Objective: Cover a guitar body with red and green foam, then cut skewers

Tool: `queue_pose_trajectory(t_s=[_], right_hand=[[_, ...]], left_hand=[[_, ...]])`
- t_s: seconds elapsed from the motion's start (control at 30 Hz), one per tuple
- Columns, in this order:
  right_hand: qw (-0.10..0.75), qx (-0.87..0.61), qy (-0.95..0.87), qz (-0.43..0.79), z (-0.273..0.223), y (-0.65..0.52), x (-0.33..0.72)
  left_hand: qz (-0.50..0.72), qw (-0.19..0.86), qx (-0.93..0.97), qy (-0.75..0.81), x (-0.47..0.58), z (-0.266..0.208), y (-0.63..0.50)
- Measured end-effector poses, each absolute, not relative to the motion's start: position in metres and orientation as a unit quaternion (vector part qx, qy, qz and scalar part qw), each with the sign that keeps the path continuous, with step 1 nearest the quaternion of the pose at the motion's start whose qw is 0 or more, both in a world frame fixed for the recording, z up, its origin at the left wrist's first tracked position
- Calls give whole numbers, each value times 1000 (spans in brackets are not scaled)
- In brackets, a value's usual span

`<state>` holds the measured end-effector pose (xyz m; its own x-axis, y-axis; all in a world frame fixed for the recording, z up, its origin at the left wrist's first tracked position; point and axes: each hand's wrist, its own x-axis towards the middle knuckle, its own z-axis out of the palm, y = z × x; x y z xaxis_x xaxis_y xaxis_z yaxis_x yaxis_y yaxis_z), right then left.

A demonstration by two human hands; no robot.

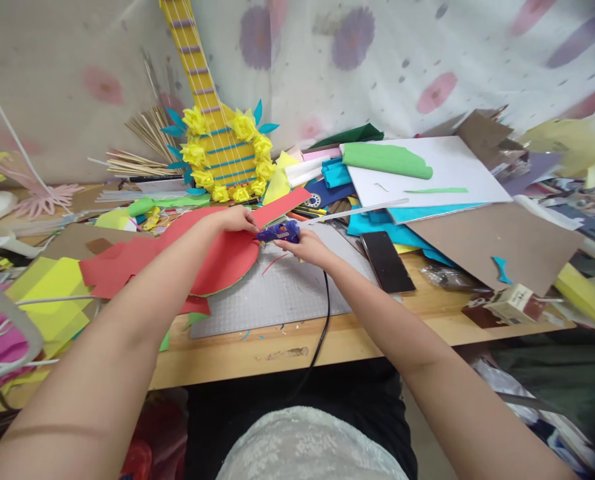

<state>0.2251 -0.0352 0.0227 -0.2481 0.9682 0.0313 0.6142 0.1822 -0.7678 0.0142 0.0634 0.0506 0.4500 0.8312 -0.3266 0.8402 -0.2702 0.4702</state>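
My right hand (310,248) is wrapped round a blue hot glue gun (280,232), its nozzle pointing left. A black cord (326,303) hangs from it over the table edge. Close to the nozzle, my left hand (238,220) pinches the edge of a red guitar-shaped paper piece (227,263), though the exact contact is partly hidden by the fingers. A red strip, its neck, stretches up and right past both hands. Under them lies a grey cutting mat (277,293) with a thin red scrap on it.
A yellow paper guitar (226,157) with yellow flowers leans on the back wall. A black phone (387,262) lies right of the mat, near brown cardboard (497,240) and a white board (442,190). Yellow paper sheets (52,300) and white cables crowd the left.
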Motion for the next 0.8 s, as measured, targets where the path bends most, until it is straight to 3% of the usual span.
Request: queue_pose_trajectory(t_s=[0.6, 0.8], right_hand=[[261, -555, -749, 250, 24, -28, 202], [235, -556, -772, 201, 28, -30, 198]], left_hand=[[-26, 310, 786, 535, 14, 61, 65], [19, 325, 781, 533, 11, 54, 66]])
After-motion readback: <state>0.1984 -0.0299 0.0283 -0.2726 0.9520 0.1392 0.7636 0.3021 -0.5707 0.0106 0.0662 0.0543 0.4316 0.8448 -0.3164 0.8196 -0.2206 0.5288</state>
